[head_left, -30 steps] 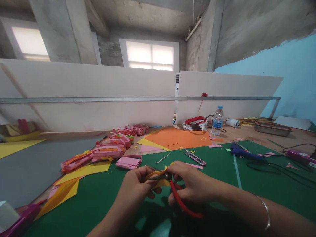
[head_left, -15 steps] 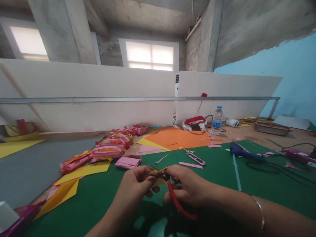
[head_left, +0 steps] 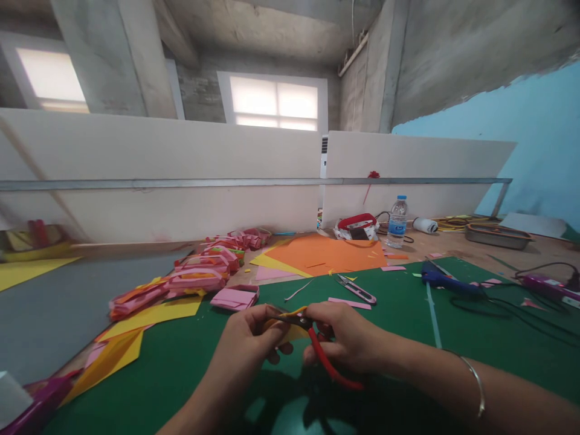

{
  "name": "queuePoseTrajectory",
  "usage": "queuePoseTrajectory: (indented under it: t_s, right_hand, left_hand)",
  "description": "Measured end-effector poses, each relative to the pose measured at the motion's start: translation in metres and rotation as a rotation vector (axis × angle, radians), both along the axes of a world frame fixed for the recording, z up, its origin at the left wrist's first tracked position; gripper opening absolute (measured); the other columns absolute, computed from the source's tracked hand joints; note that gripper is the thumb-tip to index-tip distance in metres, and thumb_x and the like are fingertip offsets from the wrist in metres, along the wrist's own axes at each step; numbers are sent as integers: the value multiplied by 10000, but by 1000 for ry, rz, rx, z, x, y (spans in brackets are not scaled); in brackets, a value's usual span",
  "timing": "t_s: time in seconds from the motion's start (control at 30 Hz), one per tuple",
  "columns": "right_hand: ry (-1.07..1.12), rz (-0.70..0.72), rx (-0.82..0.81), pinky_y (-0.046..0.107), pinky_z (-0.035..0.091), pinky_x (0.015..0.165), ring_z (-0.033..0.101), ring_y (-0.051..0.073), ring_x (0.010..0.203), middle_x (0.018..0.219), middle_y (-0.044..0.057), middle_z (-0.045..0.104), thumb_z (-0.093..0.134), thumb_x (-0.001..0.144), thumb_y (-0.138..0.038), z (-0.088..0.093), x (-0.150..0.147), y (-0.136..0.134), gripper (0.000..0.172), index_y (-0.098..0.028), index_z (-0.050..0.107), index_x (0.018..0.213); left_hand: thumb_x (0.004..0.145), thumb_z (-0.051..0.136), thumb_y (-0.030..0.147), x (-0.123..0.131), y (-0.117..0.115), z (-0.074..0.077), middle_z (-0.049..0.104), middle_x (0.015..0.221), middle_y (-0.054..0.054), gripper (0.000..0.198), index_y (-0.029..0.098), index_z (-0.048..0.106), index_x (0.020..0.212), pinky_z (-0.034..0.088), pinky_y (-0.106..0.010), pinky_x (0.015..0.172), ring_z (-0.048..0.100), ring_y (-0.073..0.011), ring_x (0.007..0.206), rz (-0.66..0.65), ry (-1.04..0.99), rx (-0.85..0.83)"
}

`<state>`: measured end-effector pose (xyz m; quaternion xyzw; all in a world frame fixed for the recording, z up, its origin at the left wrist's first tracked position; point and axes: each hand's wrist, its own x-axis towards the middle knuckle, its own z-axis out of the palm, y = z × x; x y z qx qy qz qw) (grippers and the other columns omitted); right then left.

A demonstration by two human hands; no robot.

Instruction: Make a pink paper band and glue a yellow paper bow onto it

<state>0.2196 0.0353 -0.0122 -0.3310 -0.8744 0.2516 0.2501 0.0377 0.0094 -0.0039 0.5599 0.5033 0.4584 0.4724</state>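
My left hand [head_left: 251, 338] pinches a small yellow-orange paper piece [head_left: 290, 331] just above the green cutting mat [head_left: 408, 338]. My right hand [head_left: 348, 338] grips red-handled scissors [head_left: 326, 362]. Their dark blades meet the paper between my two hands. The lower red handle loop sticks out below my right palm. A bracelet sits on my right wrist. Both hands hover near the mat's front middle.
Small pink-handled snips [head_left: 356, 289] and a pink strip [head_left: 348, 302] lie beyond my hands. Folded pink and orange paper pieces [head_left: 194, 278] pile at the left, with yellow sheets [head_left: 154, 314]. An orange sheet [head_left: 326, 252], water bottle [head_left: 397, 222], blue glue gun [head_left: 446, 282] and cables lie further back.
My hands and the scissors have shifted slightly toward me and lowered a little. The pink strip behind them is now uncovered. The scissors' handles have closed slightly.
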Motion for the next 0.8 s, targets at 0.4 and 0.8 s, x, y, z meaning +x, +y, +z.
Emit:
queuePoseTrajectory:
  t_s: [0.4, 0.8]
  right_hand:
    - [14, -1, 2, 169, 281, 482, 381, 73, 550, 668, -50, 468, 681, 701, -421, 0, 1, 2, 356, -182, 607, 953]
    - [-28, -17, 32, 178, 284, 495, 395, 80, 569, 695, -33, 501, 659, 718, -440, 3, 2, 1, 358, -174, 612, 953]
  left_hand:
    - [630, 637, 288, 2, -1, 1, 621, 520, 19, 159, 144, 634, 696, 392, -182, 420, 563, -109, 469, 2, -4, -2]
    - [617, 635, 270, 2, 0, 1, 600, 506, 28, 125, 153, 628, 663, 390, -193, 414, 568, -119, 464, 4, -7, 4]
